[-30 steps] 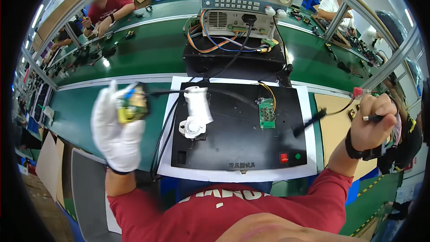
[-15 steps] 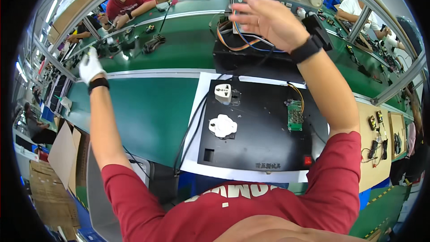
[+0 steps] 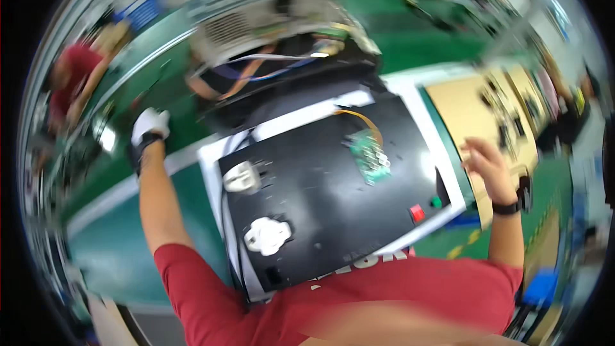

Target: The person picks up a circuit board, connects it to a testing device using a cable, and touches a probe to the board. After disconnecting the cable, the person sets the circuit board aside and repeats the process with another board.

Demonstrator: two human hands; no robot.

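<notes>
My left hand (image 3: 151,127), in a white glove with a dark wristband, is over the green bench at the far left. Motion blur hides its fingers, and nothing shows in it. Bare but for a black wristband, my right hand (image 3: 488,170) hovers by the cardboard sheet on the right, fingers loosely bent and apart, holding nothing I can see. Between my arms lies a black test box (image 3: 320,211). On it are a white socket (image 3: 242,178), another white socket piece (image 3: 268,236), a green circuit board (image 3: 369,159), a red switch (image 3: 417,213) and a green button (image 3: 437,202).
A bench instrument (image 3: 234,29) with coloured wires stands behind the box on a black stand. Black cables (image 3: 224,218) run along the box's left side. The cardboard sheet (image 3: 461,112) at the right carries small parts and leads. A person in red (image 3: 80,70) sits across the bench.
My view has swung to the right and tilted. My right hand has moved from in front of the instrument down to the right side. My left hand stays out at the left.
</notes>
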